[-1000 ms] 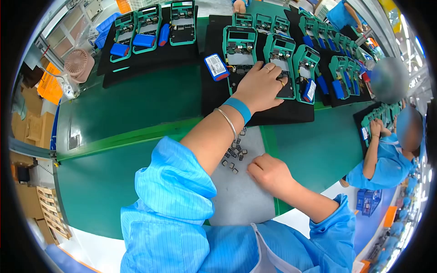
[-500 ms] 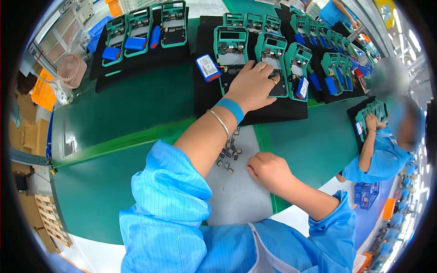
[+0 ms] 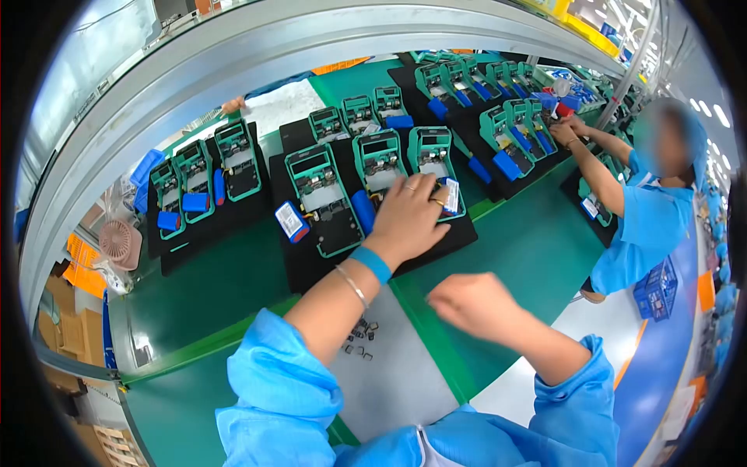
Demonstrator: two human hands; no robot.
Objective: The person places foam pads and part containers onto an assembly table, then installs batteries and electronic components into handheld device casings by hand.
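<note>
My left hand (image 3: 408, 218), with a blue wristband, is spread palm down over the lower parts of the middle green housing (image 3: 380, 163) and the right green housing (image 3: 433, 154); nothing shows in its grasp. My right hand (image 3: 476, 305) is blurred and held closed above the bench's front edge, and what its fingertips hold, if anything, is hidden. A blue battery (image 3: 362, 211) lies between the middle housing and the left green housing (image 3: 321, 194). Another battery with a white label (image 3: 291, 222) rests left of that housing. Small dark parts (image 3: 362, 336) lie on the grey mat (image 3: 389, 373).
More green housings (image 3: 194, 177) stand on a black mat at left. Several others (image 3: 510, 136) are at the back right. A co-worker's hands (image 3: 566, 131) work there. A metal frame bar (image 3: 311, 35) crosses the top, and a pink fan (image 3: 118, 240) stands at left.
The view has tilted up. My left hand has shifted right across the housings, exposing a blue battery beside the middle one. My right hand has moved and blurred. The co-worker's hands have moved toward the back housings.
</note>
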